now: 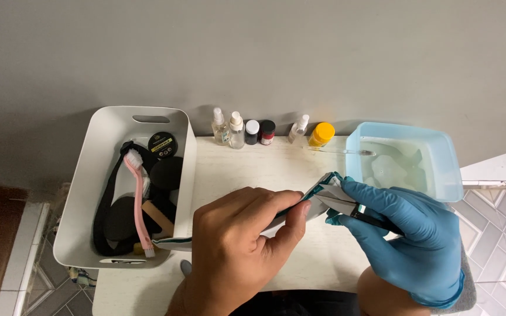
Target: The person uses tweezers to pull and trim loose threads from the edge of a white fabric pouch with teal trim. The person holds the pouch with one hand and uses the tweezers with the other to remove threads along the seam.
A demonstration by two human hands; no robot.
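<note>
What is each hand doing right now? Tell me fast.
Left hand: bare, closed on the flat white and teal piece.
Right hand: in a blue glove, closed on a thin black-handled tool against that piece.

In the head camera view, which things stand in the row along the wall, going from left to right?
White basket → two clear spray bottles → white-capped jar → dark-capped jar → small clear bottle → yellow-capped bottle → blue water tub.

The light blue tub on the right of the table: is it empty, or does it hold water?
It holds water. The light blue tub shows a clear, glinting liquid surface inside, with pale shapes visible beneath it.
</note>
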